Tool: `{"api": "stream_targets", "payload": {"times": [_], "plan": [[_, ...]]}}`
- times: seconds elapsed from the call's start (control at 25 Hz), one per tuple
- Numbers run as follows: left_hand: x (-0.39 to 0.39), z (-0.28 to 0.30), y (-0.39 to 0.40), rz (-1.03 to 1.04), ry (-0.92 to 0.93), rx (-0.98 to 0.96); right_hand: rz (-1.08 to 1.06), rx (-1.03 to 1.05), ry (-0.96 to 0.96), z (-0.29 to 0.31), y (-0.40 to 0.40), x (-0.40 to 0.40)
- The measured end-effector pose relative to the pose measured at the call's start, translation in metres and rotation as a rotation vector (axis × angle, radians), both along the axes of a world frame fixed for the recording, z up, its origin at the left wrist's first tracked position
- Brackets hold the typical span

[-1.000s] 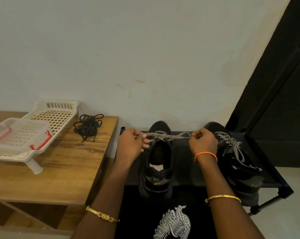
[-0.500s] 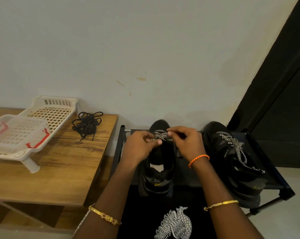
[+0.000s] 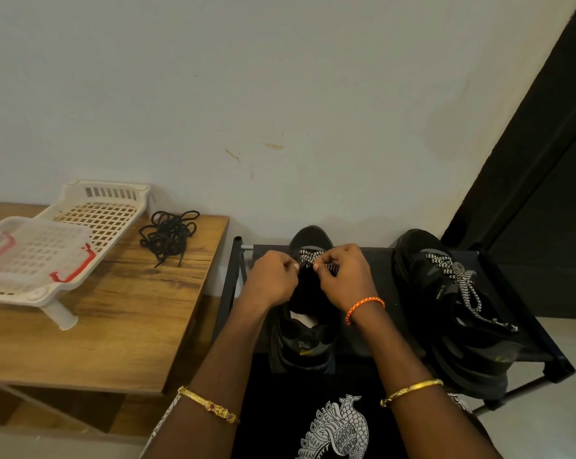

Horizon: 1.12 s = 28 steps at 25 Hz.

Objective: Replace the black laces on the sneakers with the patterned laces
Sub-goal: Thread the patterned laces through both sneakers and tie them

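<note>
Both hands are curled over the near sneaker (image 3: 305, 326) on the black rack (image 3: 541, 339), the left hand (image 3: 271, 281) and right hand (image 3: 344, 279) each pinching the patterned lace (image 3: 310, 258) close together at the shoe's front eyelets. The second sneaker (image 3: 452, 313), already laced in the same pattern, sits on the rack to the right. The black laces (image 3: 169, 231) lie heaped on the wooden table (image 3: 121, 326) left of the rack, just beside a white plastic basket (image 3: 104, 210).

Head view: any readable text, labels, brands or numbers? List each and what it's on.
Small pale lettering on the side of the right sneaker: too small and blurred to read.
Yellow tab at the heel of the left sneaker: no legible characters.
White graphic on the black shirt: a picture, no words.
Nothing else carries text.
</note>
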State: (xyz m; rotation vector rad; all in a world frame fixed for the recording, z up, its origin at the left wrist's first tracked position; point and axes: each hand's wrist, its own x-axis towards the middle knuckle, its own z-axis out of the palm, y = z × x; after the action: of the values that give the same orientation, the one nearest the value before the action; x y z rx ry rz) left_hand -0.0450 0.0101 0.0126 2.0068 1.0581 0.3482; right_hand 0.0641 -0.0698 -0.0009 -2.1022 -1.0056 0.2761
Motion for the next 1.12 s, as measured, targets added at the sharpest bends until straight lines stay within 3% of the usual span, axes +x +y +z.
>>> {"api": "stream_targets", "payload": {"times": [0.28, 0.76, 1.12], "plan": [[-0.001, -0.004, 0.010, 0.230, -0.214, -0.320, 0.008, -0.042, -0.029, -0.003, 0.004, -0.010], [-0.006, 0.000, 0.009, 0.173, -0.230, -0.447, -0.058, -0.012, -0.077, -0.009, 0.009, -0.017], [-0.004, -0.004, 0.012, 0.192, -0.269, -0.488, -0.083, 0.101, 0.194, -0.015, 0.016, -0.014]]}}
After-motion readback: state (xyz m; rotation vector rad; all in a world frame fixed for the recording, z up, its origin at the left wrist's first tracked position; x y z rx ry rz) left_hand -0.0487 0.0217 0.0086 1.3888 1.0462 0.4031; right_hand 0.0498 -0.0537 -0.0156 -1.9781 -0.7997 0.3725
